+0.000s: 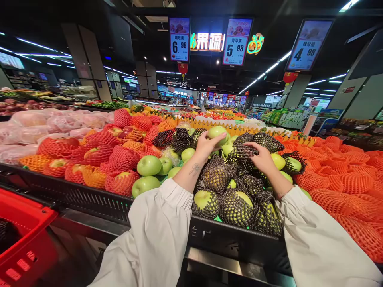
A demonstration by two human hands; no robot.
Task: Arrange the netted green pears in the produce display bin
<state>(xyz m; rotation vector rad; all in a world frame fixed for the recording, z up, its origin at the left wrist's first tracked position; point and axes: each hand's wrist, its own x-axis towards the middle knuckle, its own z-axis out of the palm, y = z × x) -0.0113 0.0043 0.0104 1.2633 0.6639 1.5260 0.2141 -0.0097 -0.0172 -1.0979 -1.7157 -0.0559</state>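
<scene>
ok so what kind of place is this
Most likely a supermarket's produce section: green apples are heaped on display, price signs hang overhead, and a red basket stands at the left.

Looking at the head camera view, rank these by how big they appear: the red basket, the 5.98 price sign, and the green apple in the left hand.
1. Red basket, even cut off by the picture's edge
2. 5.98 price sign
3. Green apple, partly covered by the left hand

The green apple (216, 130) is round, glossy and bare, held in the left hand (206, 146); the black net (239, 151), crumpled, lies near it, at the fingertips of the right hand (261, 157).
</scene>
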